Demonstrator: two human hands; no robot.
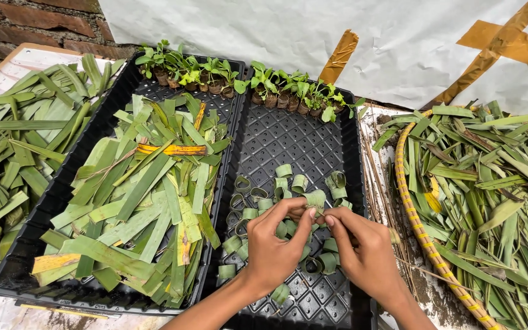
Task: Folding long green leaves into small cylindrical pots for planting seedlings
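A short green leaf strip rolled into a small ring [316,200] is held between both hands above the black plastic seedling tray on the right [300,137], near the tray's front half. The left hand [274,244] is curled, its thumb and forefinger pinched on the ring's near side; the right hand [362,244] is likewise closed to a fingertip pinch on the ring's right side, and a thin pale sliver seems to be held at the join, though this is too small to be certain.

A scatter of finished green leaf rings [258,211] lies on the tray floor around and beneath the hands. Along the tray's far edge a row of small green seedlings in leaf pots [294,91] is lined up. The black tray on the left [62,183] is filled with cut flat green and yellowing leaf strips [148,195]. More long leaves are piled at the left edge [7,146] and in a round woven basket with a yellow rim [414,226] on the right.

By the look of it, the ring is being fastened shut. The next move appears to call for a steady pinch so the coil is not sprung open before it is pinned.
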